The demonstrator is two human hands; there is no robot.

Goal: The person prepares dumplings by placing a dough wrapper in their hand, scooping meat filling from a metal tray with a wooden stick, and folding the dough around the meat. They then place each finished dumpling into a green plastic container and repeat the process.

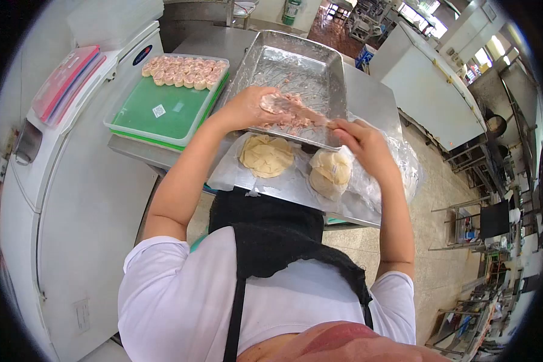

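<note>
My left hand is over the near left part of a metal tray, its fingers curled round a wrapper with pink meat filling. My right hand grips the handle of a flat spatula, whose blade reaches left to the filling. Loose minced meat lies in the tray under the blade, and smears cover the tray's bottom. Just below the tray sits a stack of round, pale yellow wrappers. To its right is a bundle of more wrappers, partly in plastic.
On the left, a plastic container with a green base holds rows of open-topped meat dumplings. A white freezer stands beside the steel table. Clear plastic bags lie at the table's right end. A large white cabinet stands beyond.
</note>
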